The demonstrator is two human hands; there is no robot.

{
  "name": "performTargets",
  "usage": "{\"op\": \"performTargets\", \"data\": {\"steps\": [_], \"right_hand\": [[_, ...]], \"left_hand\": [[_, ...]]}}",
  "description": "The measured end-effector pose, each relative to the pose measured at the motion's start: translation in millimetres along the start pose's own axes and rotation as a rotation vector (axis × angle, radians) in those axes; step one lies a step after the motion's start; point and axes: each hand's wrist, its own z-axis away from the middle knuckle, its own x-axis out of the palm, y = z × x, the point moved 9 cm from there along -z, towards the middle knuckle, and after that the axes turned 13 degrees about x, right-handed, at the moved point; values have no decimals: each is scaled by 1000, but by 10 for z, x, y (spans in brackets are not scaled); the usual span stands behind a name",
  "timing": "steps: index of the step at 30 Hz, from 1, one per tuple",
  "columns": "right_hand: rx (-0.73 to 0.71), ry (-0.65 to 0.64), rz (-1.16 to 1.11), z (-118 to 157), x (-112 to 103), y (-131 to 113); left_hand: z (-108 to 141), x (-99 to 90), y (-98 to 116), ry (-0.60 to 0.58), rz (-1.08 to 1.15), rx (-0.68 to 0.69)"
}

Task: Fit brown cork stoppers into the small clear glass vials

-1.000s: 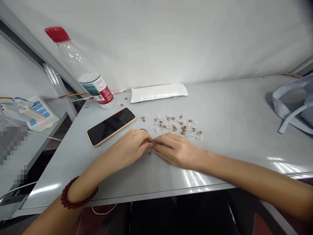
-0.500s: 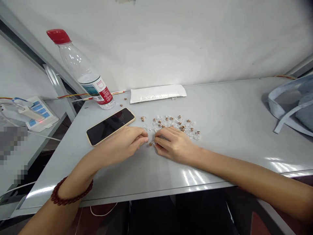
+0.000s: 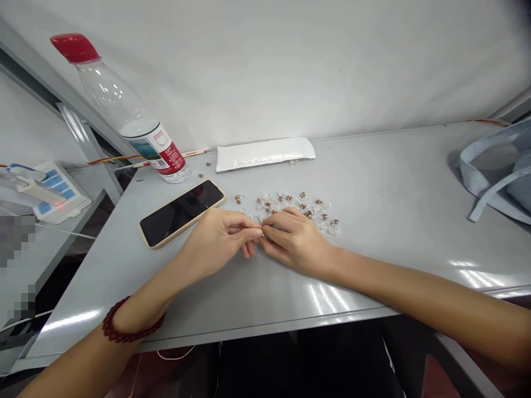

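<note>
Several tiny clear bottles with brown corks (image 3: 309, 213) lie in a loose cluster on the grey table (image 3: 232, 298). In front of the cluster, the fingertips of both hands meet. My left hand (image 3: 232, 235) is closed in a pinch, thumb against forefinger, with something too small to make out at the tips. My right hand (image 3: 292, 237) rests on the table with its fingers curled, pinching at the same spot; what it holds is hidden. One corked bottle (image 3: 238, 199) lies apart from the others, beyond my left hand.
A phone (image 3: 182, 213) lies left of the bottles, with an upright water bottle (image 3: 155, 146) behind it. Against the wall is a white padded pouch (image 3: 265, 153). Two loose corks lie near the water bottle. A blue-grey bag (image 3: 489, 182) is at right, a power strip (image 3: 56, 190) at left.
My left hand has moved right and its fingertips now meet those of my right hand. The small bottle that lay between the hands no longer shows on the table. The view has shifted slightly.
</note>
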Motion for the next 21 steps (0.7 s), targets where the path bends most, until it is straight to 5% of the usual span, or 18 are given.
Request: {"op": "performTargets", "data": {"steps": [11, 18, 21], "right_hand": [[56, 13, -31, -89, -29, 93], [70, 3, -12, -108, -27, 130], [133, -11, -36, -119, -56, 220]], "left_hand": [[-32, -10, -242, 233, 249, -211], [-23, -207, -232, 285, 39, -185], [-36, -272, -254, 151, -127, -206]]}}
